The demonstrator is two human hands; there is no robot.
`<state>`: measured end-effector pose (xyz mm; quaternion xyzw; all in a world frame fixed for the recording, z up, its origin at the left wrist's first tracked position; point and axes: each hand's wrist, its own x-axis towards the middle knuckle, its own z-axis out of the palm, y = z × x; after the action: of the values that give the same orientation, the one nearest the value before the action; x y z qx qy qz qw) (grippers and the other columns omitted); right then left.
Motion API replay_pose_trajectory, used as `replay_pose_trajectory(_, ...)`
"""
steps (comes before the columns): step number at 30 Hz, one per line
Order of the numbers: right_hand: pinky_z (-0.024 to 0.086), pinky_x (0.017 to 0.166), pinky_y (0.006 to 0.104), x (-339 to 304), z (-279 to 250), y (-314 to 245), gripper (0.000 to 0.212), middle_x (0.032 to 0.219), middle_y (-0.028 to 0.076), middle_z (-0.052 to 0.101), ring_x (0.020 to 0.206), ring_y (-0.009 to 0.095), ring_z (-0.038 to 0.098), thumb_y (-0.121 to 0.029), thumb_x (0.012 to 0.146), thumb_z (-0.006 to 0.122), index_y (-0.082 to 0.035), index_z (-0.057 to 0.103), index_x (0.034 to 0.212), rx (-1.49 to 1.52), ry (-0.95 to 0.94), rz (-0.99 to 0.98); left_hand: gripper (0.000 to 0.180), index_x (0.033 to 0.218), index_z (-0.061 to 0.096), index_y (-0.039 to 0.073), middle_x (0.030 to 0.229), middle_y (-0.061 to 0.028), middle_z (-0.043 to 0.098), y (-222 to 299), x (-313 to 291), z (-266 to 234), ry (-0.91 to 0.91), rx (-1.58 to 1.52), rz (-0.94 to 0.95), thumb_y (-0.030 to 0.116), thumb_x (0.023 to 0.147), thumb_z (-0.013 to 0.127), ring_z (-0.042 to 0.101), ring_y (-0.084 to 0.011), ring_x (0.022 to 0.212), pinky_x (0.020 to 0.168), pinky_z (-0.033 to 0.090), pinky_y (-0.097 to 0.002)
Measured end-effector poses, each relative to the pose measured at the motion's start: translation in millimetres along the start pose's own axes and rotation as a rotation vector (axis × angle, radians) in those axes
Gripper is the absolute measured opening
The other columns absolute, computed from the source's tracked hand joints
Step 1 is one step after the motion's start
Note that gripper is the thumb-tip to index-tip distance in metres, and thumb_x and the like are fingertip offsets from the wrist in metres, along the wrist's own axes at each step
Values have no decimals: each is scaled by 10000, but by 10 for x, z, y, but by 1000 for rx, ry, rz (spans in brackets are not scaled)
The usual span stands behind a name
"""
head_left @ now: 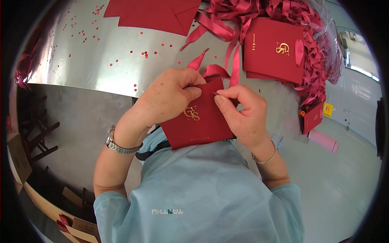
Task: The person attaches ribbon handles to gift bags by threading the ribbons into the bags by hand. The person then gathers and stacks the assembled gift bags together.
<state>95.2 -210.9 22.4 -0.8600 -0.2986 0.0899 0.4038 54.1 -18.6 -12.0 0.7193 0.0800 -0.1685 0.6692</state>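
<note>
**Both hands on a red paper bag at the table edge**

I see the red paper bag [200, 121] held over the near edge of the steel table [81, 60], against the person's chest. My left hand [168, 97] clamps its top left corner, thumb pressed on the face. My right hand [243, 113] pinches with thumb and forefinger together at the top rim, apparently on the red ribbon [212, 71] that loops up from there. Beyond the bag, to the right, lies a stack of finished bags [273, 50] beside a ribbon heap [316, 81].
</note>
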Motion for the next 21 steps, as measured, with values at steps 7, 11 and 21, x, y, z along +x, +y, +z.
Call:
replay_pose_trajectory(7, 471, 531, 335, 9, 43, -50, 114, 685, 54, 591, 607, 232, 583, -24, 715, 717, -60, 644, 795, -255, 65, -322, 170, 1034, 631, -17, 879, 21, 622, 20, -22, -9, -46, -165, -119, -33, 887, 548, 544, -46, 823, 747, 463, -212)
replay_pose_trajectory(11, 470, 521, 329, 20, 73, -53, 111, 682, 50, 587, 599, 224, 583, -34, 713, 720, -65, 641, 784, -272, 62, -299, 173, 1039, 632, -21, 896, 17, 631, 36, -19, -23, -52, -165, -100, -32, 889, 547, 549, -46, 831, 752, 465, -213)
replay_pose_trajectory(21, 441, 479, 341, 23, 134, -126, 109, 646, 51, 564, 550, 229, 557, -43, 721, 713, -68, 611, 748, -332, 73, -213, 177, 1020, 634, -22, 870, 2, 639, 27, -28, -70, -111, -189, -90, -33, 864, 551, 557, -52, 809, 735, 470, -216)
